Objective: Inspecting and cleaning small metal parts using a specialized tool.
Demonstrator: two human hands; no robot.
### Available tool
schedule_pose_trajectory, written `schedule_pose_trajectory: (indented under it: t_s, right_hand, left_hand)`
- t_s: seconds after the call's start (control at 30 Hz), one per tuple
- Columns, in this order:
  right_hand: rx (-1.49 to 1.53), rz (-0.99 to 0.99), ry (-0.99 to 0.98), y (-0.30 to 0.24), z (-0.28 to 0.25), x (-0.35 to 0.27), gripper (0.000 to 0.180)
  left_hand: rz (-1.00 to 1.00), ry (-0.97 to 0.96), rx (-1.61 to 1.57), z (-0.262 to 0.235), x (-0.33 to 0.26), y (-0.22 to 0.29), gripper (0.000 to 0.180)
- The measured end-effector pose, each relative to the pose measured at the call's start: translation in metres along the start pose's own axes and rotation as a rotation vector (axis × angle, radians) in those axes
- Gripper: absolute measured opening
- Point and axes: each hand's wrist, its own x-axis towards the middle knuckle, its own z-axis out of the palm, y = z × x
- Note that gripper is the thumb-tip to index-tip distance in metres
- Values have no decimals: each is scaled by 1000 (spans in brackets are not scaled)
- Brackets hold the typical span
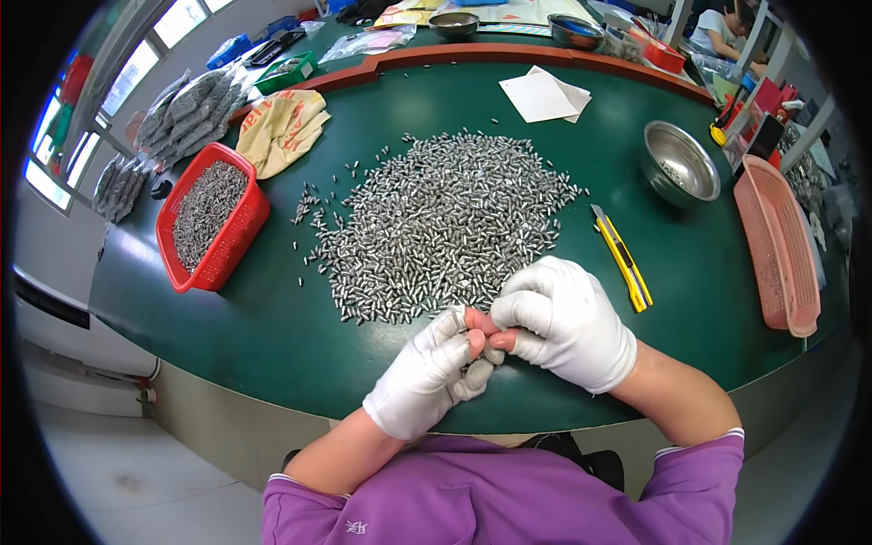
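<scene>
A wide heap of small silvery metal pieces covers the middle of the table, with some strays beside its left edge. Just below its near edge, the left hand and the right hand meet, both in white gloves that leave some fingertips bare. Their fingers are curled in, with the tips drawn together; whether a piece is pinched between them, I cannot tell.

Right of the heap lies a yellow utility knife, its blade pointing away from the person. Beyond it sits a steel bowl with a few pieces inside, and a long pink basket is at the far right. Left of the heap, a red basket is filled with similar pieces, near a crumpled tan cloth bag. White sheets overlap beyond the heap.
</scene>
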Motion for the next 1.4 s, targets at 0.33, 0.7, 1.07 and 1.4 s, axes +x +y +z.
schedule_pose_trajectory:
  t_s: [0.33,0.7,1.07,1.4]
  right_hand:
    - [190,45,-49,8,4,-4,14]
    - [-244,104,-186,21,8,-6,14]
    - [-245,94,-61,21,5,-3,9]
    - [-351,212,-187,23,-9,-6,9]
  left_hand:
    - [23,-47,25,-4,2,-2,18]
    - [22,-20,55,-3,-1,1,20]
    - [24,-40,-39,-6,0,0,13]
    - [40,0,16,-5,1,-1,19]
